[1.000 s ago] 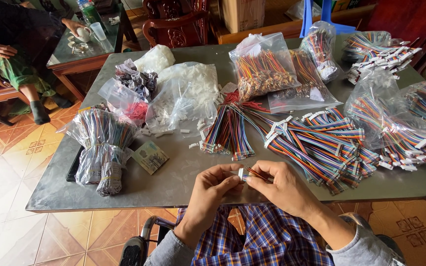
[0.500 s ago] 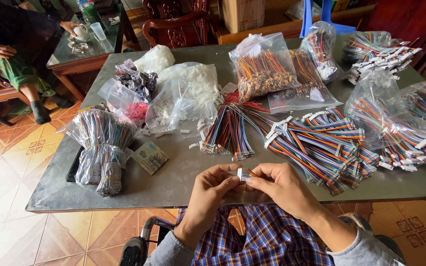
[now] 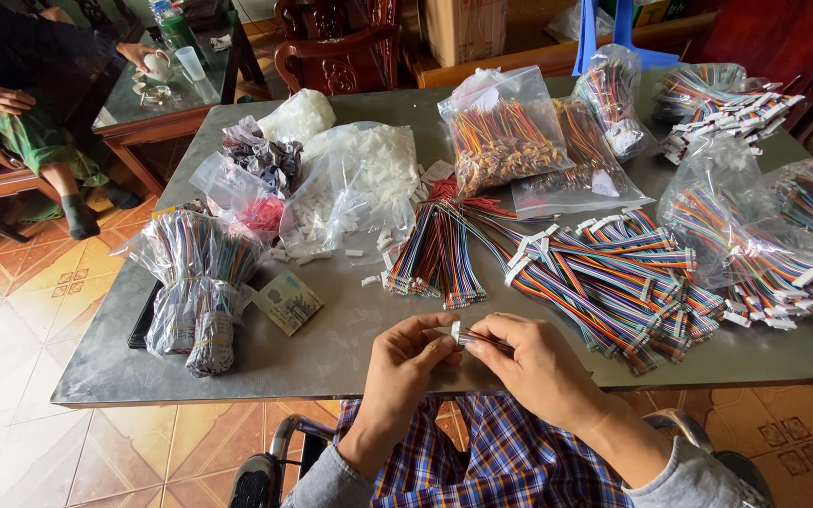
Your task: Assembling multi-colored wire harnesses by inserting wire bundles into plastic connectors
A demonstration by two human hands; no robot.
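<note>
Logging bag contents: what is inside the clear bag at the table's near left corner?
The clear bag holds bundled striped wires, tied near their lower ends. A dark flat thing lies partly under it; the bag covers most of it.

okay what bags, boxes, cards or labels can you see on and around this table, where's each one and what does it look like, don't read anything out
Clear bag of white plastic pieces: table middle-left, crumpled.
Clear bag of orange-tipped wires: back middle, bulging.
Clear bag of rainbow cables: right side, puffy.
Wrapped wire bundles: left edge, striped, greyish.
Small printed card: beside those bundles, flat, green and tan.
Cardboard box: behind the table, brown.
</note>
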